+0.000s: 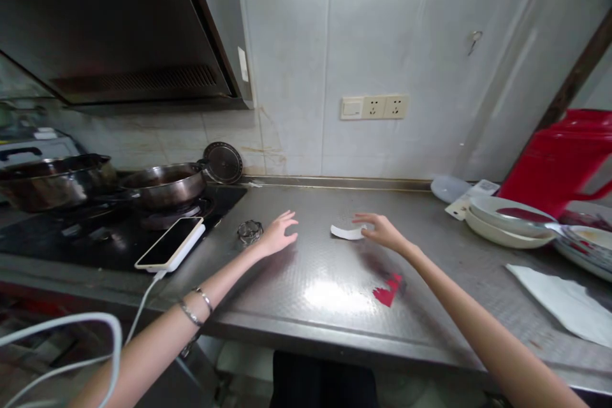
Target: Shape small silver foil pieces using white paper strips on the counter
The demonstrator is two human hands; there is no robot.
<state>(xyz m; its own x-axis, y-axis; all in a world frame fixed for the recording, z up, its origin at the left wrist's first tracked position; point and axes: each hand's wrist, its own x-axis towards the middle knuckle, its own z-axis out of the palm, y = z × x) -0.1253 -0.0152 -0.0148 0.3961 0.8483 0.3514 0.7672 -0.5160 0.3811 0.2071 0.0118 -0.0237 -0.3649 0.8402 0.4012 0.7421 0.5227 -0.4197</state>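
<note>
My left hand [277, 234] hovers over the steel counter with its fingers stretched out and apart, holding nothing. Just left of it lies a small tangled ball of steel wool [250, 231]. My right hand [382, 231] is over the counter too, thumb and fingers spread. A curved white strip [345, 233], like paper, has its right end in line with the gap between that thumb and the fingers; I see no clear grip on it. A torn red scrap [387, 290] lies nearer the front edge, below my right hand.
Left, a phone [172, 241] with a white cable rests by the stove, which carries two steel pans [165, 183]. At right stand stacked bowls [502, 229], a red jug-like container [559, 159] and a white sheet [564, 299]. Sockets [374, 107] are on the wall.
</note>
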